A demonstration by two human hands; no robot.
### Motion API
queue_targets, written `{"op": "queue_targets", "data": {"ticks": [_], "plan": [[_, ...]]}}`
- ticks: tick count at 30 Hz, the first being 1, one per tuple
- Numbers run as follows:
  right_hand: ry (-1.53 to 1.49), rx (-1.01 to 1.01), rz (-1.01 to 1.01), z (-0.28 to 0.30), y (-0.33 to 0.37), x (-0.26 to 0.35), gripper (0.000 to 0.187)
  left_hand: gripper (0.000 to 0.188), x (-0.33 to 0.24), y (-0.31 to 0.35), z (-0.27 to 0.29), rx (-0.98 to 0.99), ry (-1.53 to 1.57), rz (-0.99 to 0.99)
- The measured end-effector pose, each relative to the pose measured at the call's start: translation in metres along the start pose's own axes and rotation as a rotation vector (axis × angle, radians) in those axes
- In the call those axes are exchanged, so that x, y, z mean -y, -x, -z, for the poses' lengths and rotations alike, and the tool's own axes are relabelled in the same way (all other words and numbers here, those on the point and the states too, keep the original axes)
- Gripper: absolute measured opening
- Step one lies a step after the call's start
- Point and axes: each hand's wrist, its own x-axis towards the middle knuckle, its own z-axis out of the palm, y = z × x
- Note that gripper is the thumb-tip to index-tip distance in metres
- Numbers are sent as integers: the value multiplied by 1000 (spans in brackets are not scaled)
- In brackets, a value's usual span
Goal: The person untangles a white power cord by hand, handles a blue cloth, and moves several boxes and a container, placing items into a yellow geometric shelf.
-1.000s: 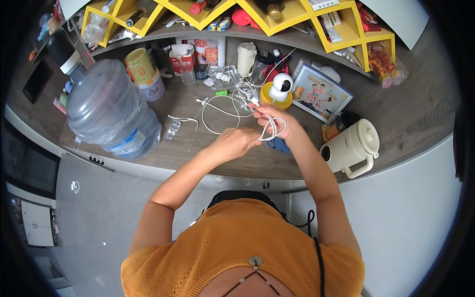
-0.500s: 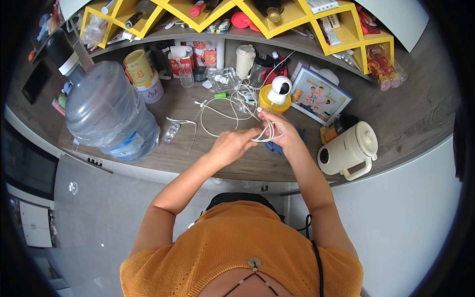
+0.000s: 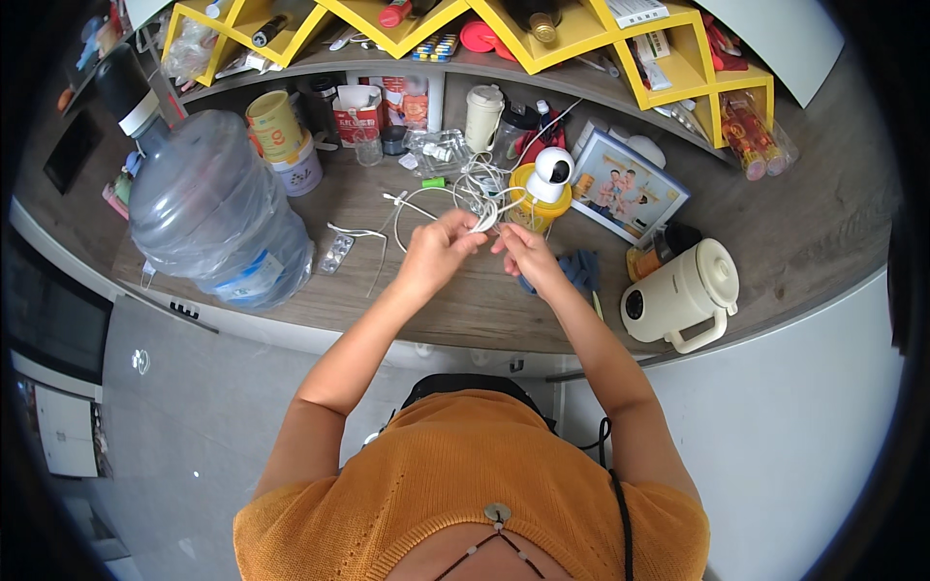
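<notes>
My left hand [image 3: 438,254] is closed on a small coil of white cable [image 3: 487,215] above the middle of the desk. Just right of it, my right hand [image 3: 528,256] pinches a strand of the same cable, its fingertips partly blurred. More white cable [image 3: 411,205] lies in loose loops on the desk beyond my hands, in a tangle. Close behind my right hand, a white ball-shaped camera [image 3: 552,168] stands on a yellow tub [image 3: 539,205]. A blue cloth-like thing [image 3: 581,270] lies beside my right wrist.
A large water bottle [image 3: 221,208] stands at the left. On the right are a cream kettle [image 3: 683,290] and a framed photo [image 3: 630,184]. A cream cup [image 3: 482,118], clear plastic packaging [image 3: 434,153] and a blister pack [image 3: 336,254] are farther back and left. Yellow zigzag shelving [image 3: 528,60] spans the back.
Both hands have moved a little away from me. My left hand now holds the coil that looped over my right fingers, and my right hand has come out of the loops.
</notes>
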Motion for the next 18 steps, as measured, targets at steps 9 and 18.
{"op": "queue_targets", "data": {"ticks": [9, 18], "plan": [[508, 61, 315, -13, 16, 11, 15, 40, 9, -11, 11, 328, 639, 183], [596, 197, 262, -5, 19, 25, 17, 22, 17, -10, -4, 69, 561, 226]]}}
